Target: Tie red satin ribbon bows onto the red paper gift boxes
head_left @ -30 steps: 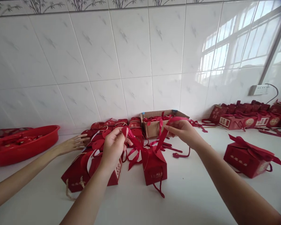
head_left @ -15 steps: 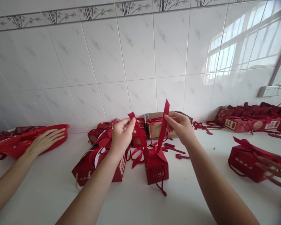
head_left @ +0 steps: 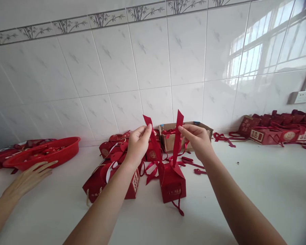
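A small red gift box (head_left: 173, 187) with gold lettering stands on the white counter in front of me. Two ends of a red ribbon (head_left: 177, 143) rise from its top. My left hand (head_left: 139, 144) pinches the left end between thumb and fingers, and my right hand (head_left: 197, 137) pinches the right end the same way. Both ends are held up, spreading slightly apart above the box. A twisted red cord (head_left: 178, 207) hangs from the box's front onto the counter.
Left of the box are several red gift boxes (head_left: 97, 183). Behind it stands a cardboard box (head_left: 168, 143) with red ribbons. Another person's hand (head_left: 28, 178) is by a red plastic basin (head_left: 72, 149). Rows of red boxes (head_left: 272, 136) line the right wall side.
My left hand has risen slightly and straightened its ribbon end. The other person's left-side hand has drawn back from the basin. The box and hand at far right are gone from view.
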`<state>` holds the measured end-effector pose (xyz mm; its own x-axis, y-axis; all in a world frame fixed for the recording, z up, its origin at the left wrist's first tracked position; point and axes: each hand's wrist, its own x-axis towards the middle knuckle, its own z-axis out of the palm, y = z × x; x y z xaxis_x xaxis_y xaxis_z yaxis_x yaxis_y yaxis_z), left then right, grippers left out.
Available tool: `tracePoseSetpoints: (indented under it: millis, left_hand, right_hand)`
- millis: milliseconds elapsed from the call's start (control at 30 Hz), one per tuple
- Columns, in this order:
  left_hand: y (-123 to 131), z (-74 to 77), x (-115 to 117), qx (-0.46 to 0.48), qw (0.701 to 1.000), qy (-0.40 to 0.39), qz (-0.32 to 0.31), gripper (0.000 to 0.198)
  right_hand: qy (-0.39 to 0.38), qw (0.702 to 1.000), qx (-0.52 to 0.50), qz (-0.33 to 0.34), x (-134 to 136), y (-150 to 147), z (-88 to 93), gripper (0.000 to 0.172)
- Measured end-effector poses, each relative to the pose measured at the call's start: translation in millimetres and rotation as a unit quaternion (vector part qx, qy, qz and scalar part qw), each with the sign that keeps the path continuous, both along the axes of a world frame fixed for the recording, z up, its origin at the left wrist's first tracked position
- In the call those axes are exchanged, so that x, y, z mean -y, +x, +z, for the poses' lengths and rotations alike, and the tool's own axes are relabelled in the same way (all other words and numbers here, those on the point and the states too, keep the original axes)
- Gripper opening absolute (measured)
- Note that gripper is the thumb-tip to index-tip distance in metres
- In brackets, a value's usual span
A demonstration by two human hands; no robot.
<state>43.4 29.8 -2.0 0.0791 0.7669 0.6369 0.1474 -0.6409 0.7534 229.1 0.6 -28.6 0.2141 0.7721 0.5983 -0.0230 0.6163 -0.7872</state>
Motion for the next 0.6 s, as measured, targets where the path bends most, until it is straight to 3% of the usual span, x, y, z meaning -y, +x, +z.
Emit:
tracePoseSetpoints:
  millis: [400,600]
  left_hand:
    - [7.1,1.9,4.9,-0.011,0.997,0.002,-0.077,0.033]
    - [7.8,2.7,17.9,-0.034,0.995,0.005,-0.096,0.032]
  right_hand:
    - [-0.027,0.995,-0.055,0.083,7.4,-4.1,3.5,0.025]
    - [-0.04,0.995,-0.036,0.082,15.5,-7.7,6.1,0.026]
